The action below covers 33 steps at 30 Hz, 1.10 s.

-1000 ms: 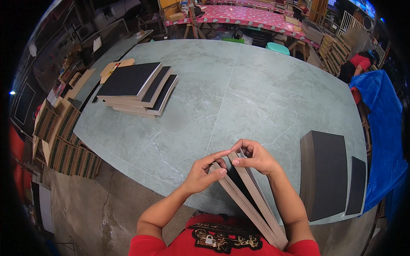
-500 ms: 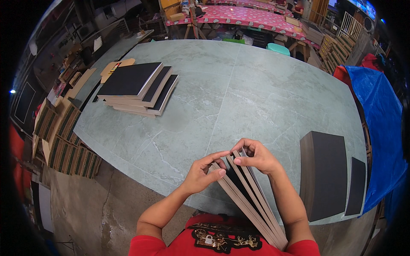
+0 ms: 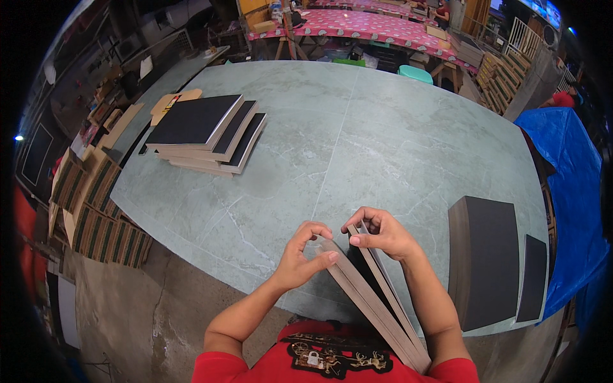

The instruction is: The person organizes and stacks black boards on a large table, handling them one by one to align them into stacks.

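L hand (image 3: 303, 255) loosely curled, thumb at thick board pile (image 3: 368, 300) (grip unclear), w/ R hand (image 3: 380, 236) pinching thinner pile (image 3: 385, 279), approx. 5 o'clock; blk-topped stack (image 3: 195, 121), 10 o'clock.

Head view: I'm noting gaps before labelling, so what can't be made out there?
In the head view:
Held boards: exact count; their thin edges blend together.
Blue tarp: it hides most of what it covers.
Co-worker: lower body, behind the tarp.
Bright screen: cut off by the top edge.

A grey-green table (image 3: 396, 147) bears a black-topped stack (image 3: 195, 121), a dark-grey stack (image 3: 491, 255) and a black panel (image 3: 532, 277).
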Tool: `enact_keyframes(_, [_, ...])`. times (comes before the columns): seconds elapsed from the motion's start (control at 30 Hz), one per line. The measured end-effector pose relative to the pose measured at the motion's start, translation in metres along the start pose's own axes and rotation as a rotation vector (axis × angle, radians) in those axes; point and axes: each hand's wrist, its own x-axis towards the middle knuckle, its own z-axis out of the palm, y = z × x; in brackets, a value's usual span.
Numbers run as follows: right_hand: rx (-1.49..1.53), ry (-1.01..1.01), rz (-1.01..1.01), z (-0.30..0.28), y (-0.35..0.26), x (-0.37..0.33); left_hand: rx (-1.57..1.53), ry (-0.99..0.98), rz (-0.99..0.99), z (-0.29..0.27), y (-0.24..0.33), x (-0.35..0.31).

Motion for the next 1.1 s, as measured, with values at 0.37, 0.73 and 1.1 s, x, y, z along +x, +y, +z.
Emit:
enact_keyframes(0.37, [0.014,0.022,0.011,0.0,-0.004,-0.002,-0.085,-0.133,-0.129,0.007,0.013,0.006])
enact_keyframes(0.73, [0.006,0.044,0.026,-0.002,-0.003,-0.003,-0.099,-0.12,-0.146,0.006,0.013,0.005])
enact_keyframes(1.1, [0.005,0.069,0.009,-0.007,0.0,-0.004,-0.106,-0.112,-0.143,0.004,0.013,0.003])
